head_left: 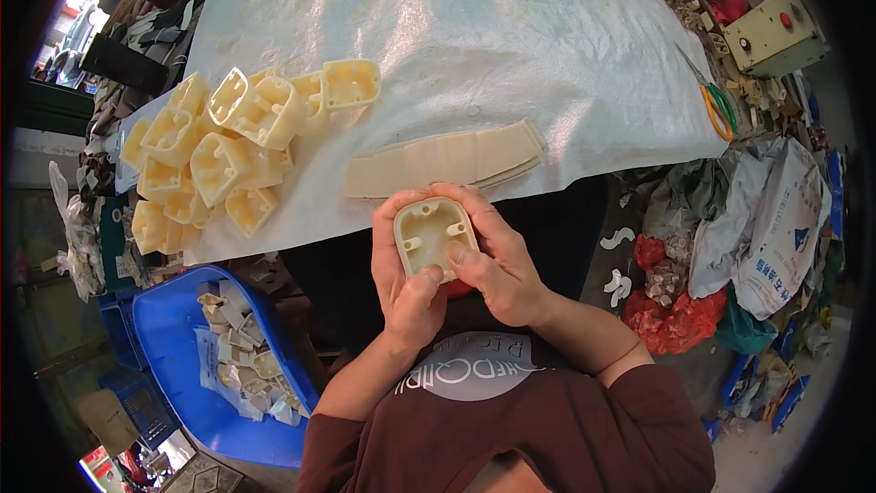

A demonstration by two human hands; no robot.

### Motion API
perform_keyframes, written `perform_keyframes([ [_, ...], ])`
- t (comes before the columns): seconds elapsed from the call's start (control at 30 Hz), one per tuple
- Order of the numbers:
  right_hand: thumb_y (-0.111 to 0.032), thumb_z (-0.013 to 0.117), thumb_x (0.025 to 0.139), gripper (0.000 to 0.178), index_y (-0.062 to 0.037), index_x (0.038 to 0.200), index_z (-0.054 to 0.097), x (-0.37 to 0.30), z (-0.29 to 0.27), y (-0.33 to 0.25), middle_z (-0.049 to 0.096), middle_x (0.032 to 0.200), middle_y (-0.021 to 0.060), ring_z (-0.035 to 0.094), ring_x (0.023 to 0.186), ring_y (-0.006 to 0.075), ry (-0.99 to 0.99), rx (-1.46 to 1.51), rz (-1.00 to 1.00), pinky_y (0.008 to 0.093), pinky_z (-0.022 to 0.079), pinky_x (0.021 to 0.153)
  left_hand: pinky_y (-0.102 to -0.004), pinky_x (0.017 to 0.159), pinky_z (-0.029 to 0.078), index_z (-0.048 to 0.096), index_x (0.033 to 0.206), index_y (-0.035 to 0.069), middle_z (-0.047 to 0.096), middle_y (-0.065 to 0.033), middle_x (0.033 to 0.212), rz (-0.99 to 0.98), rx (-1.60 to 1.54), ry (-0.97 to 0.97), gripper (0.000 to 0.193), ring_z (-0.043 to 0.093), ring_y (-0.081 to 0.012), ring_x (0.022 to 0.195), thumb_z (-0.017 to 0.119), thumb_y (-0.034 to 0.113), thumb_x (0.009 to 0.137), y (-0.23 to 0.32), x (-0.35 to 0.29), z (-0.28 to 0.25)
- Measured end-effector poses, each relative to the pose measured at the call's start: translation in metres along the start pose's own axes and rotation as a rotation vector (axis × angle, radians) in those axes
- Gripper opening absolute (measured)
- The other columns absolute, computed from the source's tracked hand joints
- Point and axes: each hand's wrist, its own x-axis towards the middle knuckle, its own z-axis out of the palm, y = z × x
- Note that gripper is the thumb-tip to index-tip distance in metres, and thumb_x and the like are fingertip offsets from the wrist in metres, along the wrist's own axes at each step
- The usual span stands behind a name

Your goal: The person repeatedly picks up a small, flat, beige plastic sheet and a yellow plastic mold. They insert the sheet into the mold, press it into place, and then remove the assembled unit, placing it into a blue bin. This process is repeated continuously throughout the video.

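We note one cream plastic box (427, 225) held just off the near edge of the counter (566, 64), its open side facing us. Left hand (411, 306): fingers clamped on the box's left side, thumb at the near rim. Right hand (504, 276): fingers clamped on the right side, thumb over the near right part of the opening. Inside the box we see small posts (412, 243). Along the counter's near edge, just beyond the hands, we log a stack of beige strips (443, 160), slightly fanned at its right end. Toward the left edge we find a heap of similar boxes (219, 169), tipped at various angles. Scissors (717, 115) with green and orange handles lie by the near right corner. Below the near left corner we record a blue tub (157, 333) containing pale pieces (239, 342).
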Motion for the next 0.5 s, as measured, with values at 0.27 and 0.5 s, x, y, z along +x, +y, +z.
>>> perform_keyframes([
  [0.27, -0.022, 0.085, 0.059, 0.096, -0.0014, 0.135, 0.031, 0.002, -0.013, 0.006, 0.032, 0.126, 0.0088, 0.036, 0.119, 0.0189, -0.119, -0.212, -0.027, 0.0314, 0.034, 0.099, -0.0363, 0.096, 0.040, 0.029, 0.131, 0.005, 0.041, -0.0097, 0.121, -0.108, -0.296, -0.341, 0.078, 0.044, -0.0209, 0.115, 0.069, 0.042, 0.074, 0.007, 0.004, -0.024],
  [0.5, -0.028, 0.081, 0.066, 0.088, -0.0019, 0.134, 0.032, -0.001, -0.003, 0.014, 0.035, 0.126, 0.0124, 0.040, 0.114, 0.0246, -0.019, -0.570, -0.238, 0.0336, 0.036, 0.094, -0.0313, 0.086, 0.047, 0.033, 0.131, 0.007, 0.043, -0.0097, 0.120, -0.210, -0.282, -0.122, 0.052, 0.050, -0.0186, 0.106, 0.051, 0.021, 0.084, 0.003, 0.000, -0.019],
])
